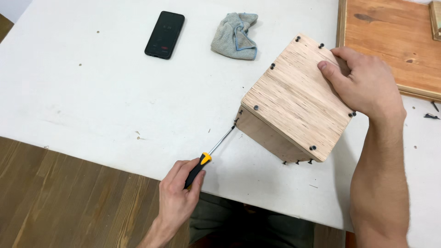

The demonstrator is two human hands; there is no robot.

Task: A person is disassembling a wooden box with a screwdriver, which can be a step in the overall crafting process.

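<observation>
A plywood box (pixel 294 98) stands on the white table (pixel 101 92), with dark screws along its top edges and more sticking out near its base. My right hand (pixel 365 82) lies over the box's far right corner, thumb pressed on the top panel. My left hand (pixel 179 195) grips a screwdriver (pixel 209 154) by its black and yellow handle. The metal shaft points up and right, its tip touching a screw at the box's lower left corner.
A black phone (pixel 165 34) lies at the back of the table, next to a crumpled grey cloth (pixel 235 34). A wooden board with a raised frame (pixel 390 41) sits at the back right. Loose dark screws (pixel 432 115) lie beside it. Wooden floor shows at lower left.
</observation>
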